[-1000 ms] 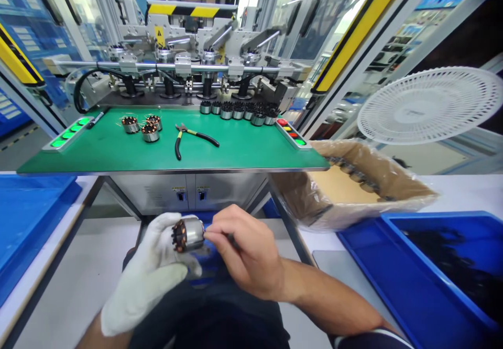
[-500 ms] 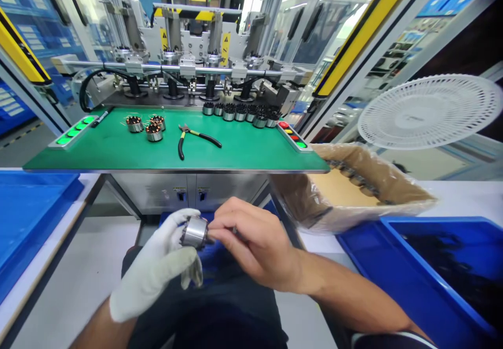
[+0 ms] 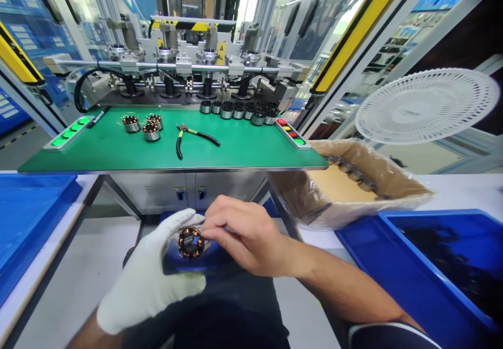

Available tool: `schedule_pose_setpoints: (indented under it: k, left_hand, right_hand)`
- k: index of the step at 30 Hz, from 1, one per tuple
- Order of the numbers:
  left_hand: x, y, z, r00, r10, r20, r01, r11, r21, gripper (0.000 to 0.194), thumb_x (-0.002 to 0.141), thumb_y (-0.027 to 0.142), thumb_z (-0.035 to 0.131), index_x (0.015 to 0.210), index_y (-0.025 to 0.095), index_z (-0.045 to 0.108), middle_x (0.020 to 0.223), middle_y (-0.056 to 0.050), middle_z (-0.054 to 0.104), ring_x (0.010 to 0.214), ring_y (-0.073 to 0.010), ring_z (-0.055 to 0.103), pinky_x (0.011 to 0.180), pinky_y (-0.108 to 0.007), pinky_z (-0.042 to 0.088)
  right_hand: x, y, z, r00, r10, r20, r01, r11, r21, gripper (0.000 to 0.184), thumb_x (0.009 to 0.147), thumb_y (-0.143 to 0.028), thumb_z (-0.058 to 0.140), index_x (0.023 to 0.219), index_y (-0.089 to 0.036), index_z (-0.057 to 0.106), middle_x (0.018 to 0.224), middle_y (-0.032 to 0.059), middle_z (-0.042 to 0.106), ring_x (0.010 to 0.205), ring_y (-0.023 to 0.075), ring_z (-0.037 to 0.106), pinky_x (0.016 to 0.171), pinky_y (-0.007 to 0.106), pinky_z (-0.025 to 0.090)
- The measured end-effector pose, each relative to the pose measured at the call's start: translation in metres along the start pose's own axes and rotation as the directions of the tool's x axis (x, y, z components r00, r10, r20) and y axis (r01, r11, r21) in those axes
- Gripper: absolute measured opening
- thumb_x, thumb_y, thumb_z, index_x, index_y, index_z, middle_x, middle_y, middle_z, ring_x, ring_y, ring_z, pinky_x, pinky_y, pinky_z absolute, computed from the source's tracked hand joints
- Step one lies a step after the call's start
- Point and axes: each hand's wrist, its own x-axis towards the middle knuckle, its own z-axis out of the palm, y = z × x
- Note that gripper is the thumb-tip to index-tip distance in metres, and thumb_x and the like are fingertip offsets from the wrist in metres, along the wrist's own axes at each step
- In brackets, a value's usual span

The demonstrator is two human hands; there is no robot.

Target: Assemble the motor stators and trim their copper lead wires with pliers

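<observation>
A motor stator [image 3: 191, 242], a metal ring wound with copper, is held above my lap with its open end facing me. My right hand [image 3: 245, 236] is bare, its thumb and forefinger pinched at the stator's right rim; the exact contact is hidden by the fingertips. My left hand [image 3: 153, 268] wears a white glove and is spread around the stator's left side. Its fingers curve over and behind the ring, while the thumb stands apart below. Whether the gloved fingers touch the stator is hidden.
On the green worktop [image 3: 243, 152] lie wire cutters [image 3: 192, 135], several copper-wound stators [image 3: 151, 132] and a row of black-topped stators [image 3: 238, 110]. A machine [image 3: 184, 66] stands behind. At right are a lined carton [image 3: 330, 207], a blue bin [image 3: 361, 249] and a white fan [image 3: 426, 105].
The stator has turned from side-on to end-on, showing its copper windings and centre hole. My left thumb has moved off it and down. My right hand has shifted slightly left.
</observation>
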Motion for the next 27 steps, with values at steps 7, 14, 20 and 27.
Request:
schedule_pose_setpoints:
  k: [7, 14, 20, 27]
  left_hand:
    - [0.013, 0.003, 0.004, 0.923, -0.214, 0.321, 0.304, 0.915, -0.265, 0.064, 0.093, 0.066, 0.041, 0.087, 0.009, 0.069, 0.067, -0.010, 0.067, 0.040, -0.0118, 0.052, 0.035, -0.021, 0.037]
    - [0.008, 0.006, 0.024, 0.943, 0.048, -0.330, -0.146, 0.949, -0.278, 0.072, 0.073, 0.021, 0.084, 0.134, 0.034, 0.047, 0.134, -0.003, 0.059, 0.091, -0.0120, 0.069, 0.083, -0.023, 0.058]
    - [0.004, 0.007, 0.020, 0.902, 0.259, -0.345, -0.227, 0.965, 0.131, 0.049, 0.068, 0.026, 0.087, 0.110, 0.022, 0.061, 0.125, -0.007, 0.065, 0.115, -0.0236, 0.064, 0.093, -0.031, 0.056]
    - [0.002, 0.027, -0.002, 0.989, 0.045, 0.141, -0.084, 0.955, 0.285, 0.037, 0.075, 0.025, 0.080, 0.110, 0.025, 0.066, 0.132, -0.005, 0.060, 0.117, -0.0265, 0.060, 0.101, -0.037, 0.049]
  right_hand:
    - [0.001, -0.004, -0.009, 0.995, -0.092, 0.043, 0.095, 0.993, -0.073, 0.011, 0.098, -0.013, 0.054, 0.093, -0.010, 0.063, 0.083, 0.0085, 0.066, 0.079, 0.0120, 0.060, 0.070, 0.023, 0.054]
    - [-0.002, -0.004, -0.001, 0.957, 0.235, -0.172, -0.255, 0.961, -0.106, 0.012, 0.094, -0.012, 0.060, 0.084, -0.012, 0.065, 0.078, 0.0035, 0.064, 0.074, 0.0101, 0.061, 0.069, 0.021, 0.051]
    - [0.002, 0.008, 0.002, 0.983, 0.073, -0.168, -0.077, 0.997, -0.019, 0.015, 0.095, -0.010, 0.057, 0.081, -0.012, 0.061, 0.077, 0.0043, 0.063, 0.074, 0.0103, 0.058, 0.069, 0.022, 0.050]
    - [0.005, 0.010, -0.002, 0.999, -0.039, 0.012, 0.039, 0.999, 0.019, 0.012, 0.096, -0.010, 0.056, 0.086, -0.010, 0.062, 0.080, 0.0070, 0.064, 0.078, 0.0116, 0.058, 0.071, 0.023, 0.052]
